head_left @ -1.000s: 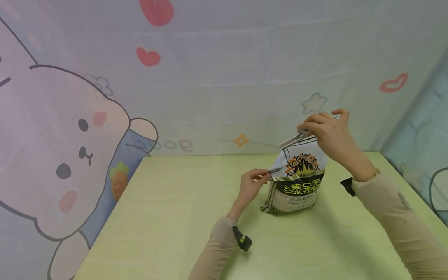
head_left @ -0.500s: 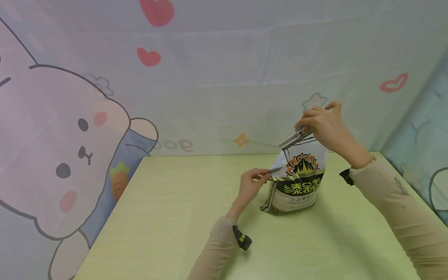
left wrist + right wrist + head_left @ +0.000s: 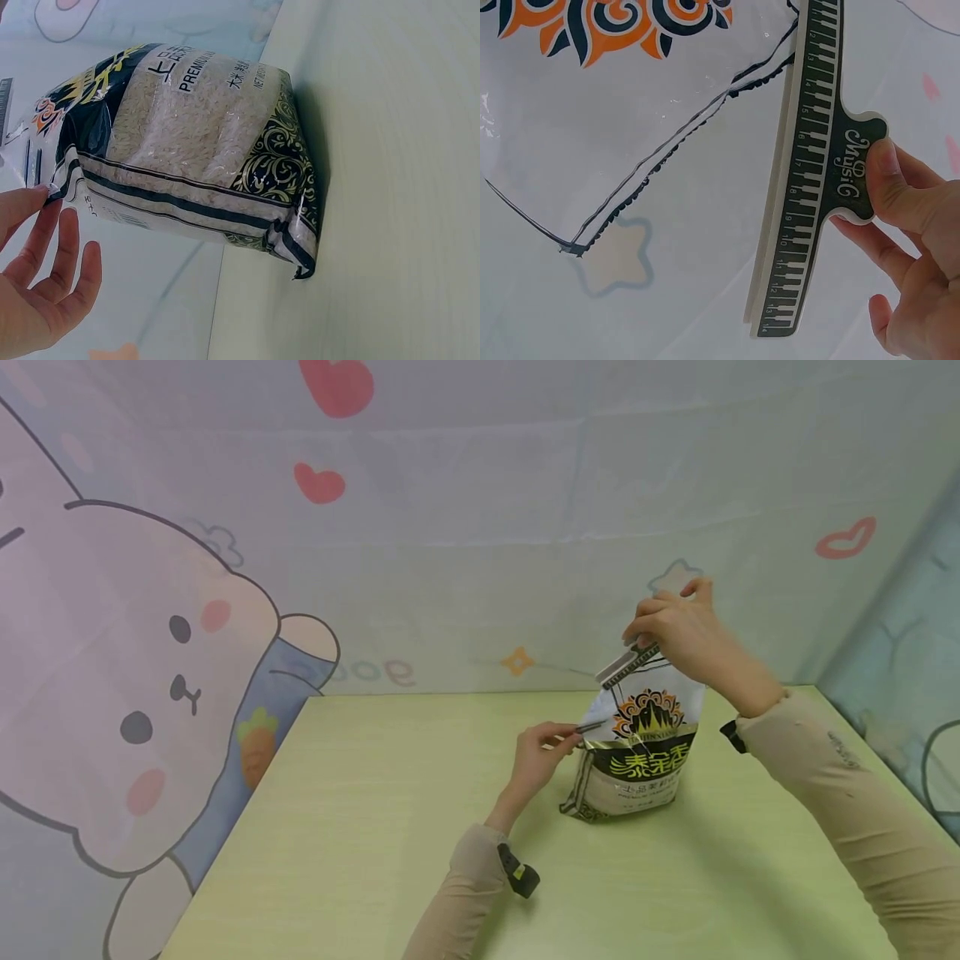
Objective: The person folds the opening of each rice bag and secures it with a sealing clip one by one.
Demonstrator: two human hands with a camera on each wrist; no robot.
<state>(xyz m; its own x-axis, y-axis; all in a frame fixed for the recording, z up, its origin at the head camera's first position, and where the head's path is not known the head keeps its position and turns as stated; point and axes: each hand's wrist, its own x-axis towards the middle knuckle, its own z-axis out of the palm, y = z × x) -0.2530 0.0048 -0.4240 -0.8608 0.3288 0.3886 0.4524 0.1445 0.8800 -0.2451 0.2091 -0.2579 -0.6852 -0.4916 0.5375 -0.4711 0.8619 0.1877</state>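
Right hand has slid left with the piano clip, rice bag hasn't budged

So the rice bag (image 3: pixel 648 760) is upright on the worktop (image 3: pixel 375 793), right of the middle, same spot as a second ago. The left hand (image 3: pixel 536 752) hasn't really moved either, thumb and finger pinching the bag's left edge. The right hand (image 3: pixel 681 631) is what changed: it's a bit further left now, gripping the keyboard-print clip (image 3: pixel 802 195) by its handle at the bag's top. The clip's dark key strip shows way more than it did before.

Can't tell if any of the bag's film is between the clip's two plates. From the head view, the right hand covers part of the clip. Left wrist view chops off part of the left hand, and the smallest print's unreadable.
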